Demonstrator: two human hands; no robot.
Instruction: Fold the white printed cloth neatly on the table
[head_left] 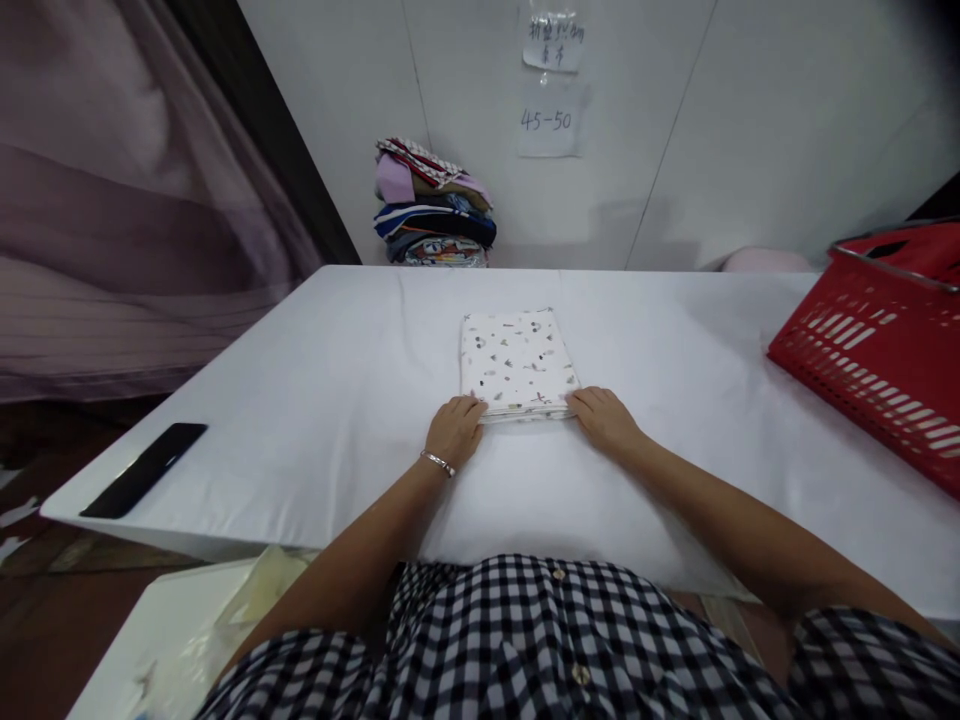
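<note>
A folded white cloth [516, 362] with small dark prints lies flat in the middle of the white table [315, 400]. My left hand [454, 430] rests at the cloth's near left corner, fingers curled against its edge. My right hand [604, 418] sits at the near right corner, fingers likewise curled onto the edge. A thin bracelet is on my left wrist. Both hands touch the cloth while it stays on the table.
A stack of folded coloured cloths [435, 205] stands against the back wall. A red plastic basket [877, 350] sits at the table's right. A black phone [144, 469] lies near the left front corner. Paper notes [553, 118] hang on the wall.
</note>
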